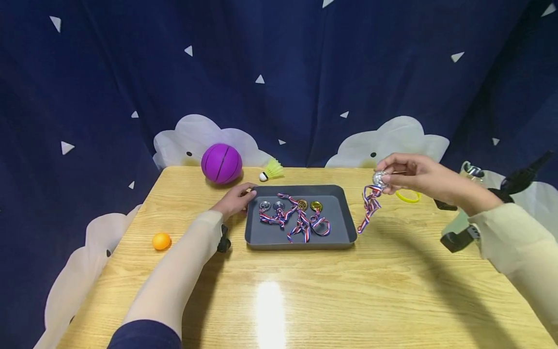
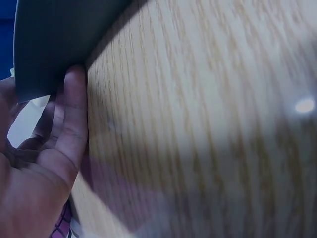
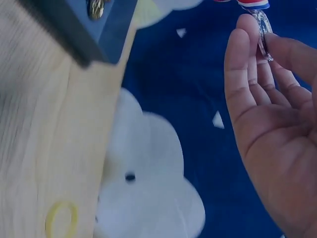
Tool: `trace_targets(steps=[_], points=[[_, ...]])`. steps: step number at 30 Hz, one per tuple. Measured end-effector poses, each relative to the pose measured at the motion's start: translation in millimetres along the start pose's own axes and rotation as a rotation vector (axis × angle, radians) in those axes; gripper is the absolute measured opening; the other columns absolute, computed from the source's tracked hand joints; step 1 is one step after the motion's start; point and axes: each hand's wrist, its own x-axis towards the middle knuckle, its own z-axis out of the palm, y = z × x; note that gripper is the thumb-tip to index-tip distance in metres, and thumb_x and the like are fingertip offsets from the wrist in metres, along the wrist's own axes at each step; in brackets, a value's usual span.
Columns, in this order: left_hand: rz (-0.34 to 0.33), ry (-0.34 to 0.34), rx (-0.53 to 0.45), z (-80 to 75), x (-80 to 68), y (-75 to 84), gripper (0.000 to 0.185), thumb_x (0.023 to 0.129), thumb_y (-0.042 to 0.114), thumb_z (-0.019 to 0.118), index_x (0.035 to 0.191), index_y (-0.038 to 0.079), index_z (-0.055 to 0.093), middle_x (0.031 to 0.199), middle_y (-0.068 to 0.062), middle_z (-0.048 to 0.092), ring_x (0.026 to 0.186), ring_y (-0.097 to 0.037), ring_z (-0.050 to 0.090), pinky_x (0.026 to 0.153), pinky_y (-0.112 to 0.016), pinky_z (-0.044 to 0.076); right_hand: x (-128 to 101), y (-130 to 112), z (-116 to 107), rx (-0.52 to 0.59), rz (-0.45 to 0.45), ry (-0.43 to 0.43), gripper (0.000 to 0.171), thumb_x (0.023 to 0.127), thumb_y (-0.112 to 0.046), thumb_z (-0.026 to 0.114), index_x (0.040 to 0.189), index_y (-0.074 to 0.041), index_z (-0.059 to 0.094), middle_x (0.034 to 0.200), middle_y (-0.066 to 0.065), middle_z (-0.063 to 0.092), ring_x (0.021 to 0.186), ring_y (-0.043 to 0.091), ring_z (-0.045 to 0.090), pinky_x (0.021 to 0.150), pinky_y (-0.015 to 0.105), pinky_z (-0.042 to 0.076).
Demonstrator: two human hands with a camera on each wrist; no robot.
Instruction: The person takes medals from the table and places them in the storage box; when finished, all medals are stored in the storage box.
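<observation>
My right hand pinches a silver medal between thumb and fingertips, above the table and right of the tray. Its red, white and blue ribbon dangles below, knotted. The right wrist view shows the medal edge-on between the fingers. At the back left corner of a dark grey tray, my left hand holds the rim; a finger lies against the tray's outside in the left wrist view. Inside the tray lie several medals, silver ones on the left and gold ones on the right, ribbons tangled toward the front.
A purple ball and a yellow shuttlecock sit behind the tray. An orange ball lies at left. On the right are a yellow ring and a pale green bottle, partly behind the right arm. A dark blue curtain hangs behind the table.
</observation>
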Motion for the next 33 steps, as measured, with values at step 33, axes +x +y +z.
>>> trace_targets(steps=[33], points=[[-0.004, -0.017, -0.02, -1.4, 4.7, -3.5, 0.042, 0.114, 0.025, 0.044, 0.155, 0.014, 0.05, 0.136, -0.023, 0.059, 0.109, -0.027, 0.063, 0.089, -0.035, 0.064, 126.2, 51.2, 101.5, -0.714, 0.025, -0.139, 0.015, 0.083, 0.007, 0.073, 0.092, 0.0, 0.063, 0.085, 0.013, 0.067, 0.078, 0.023, 0.06, 0.074, 0.039, 0.057]])
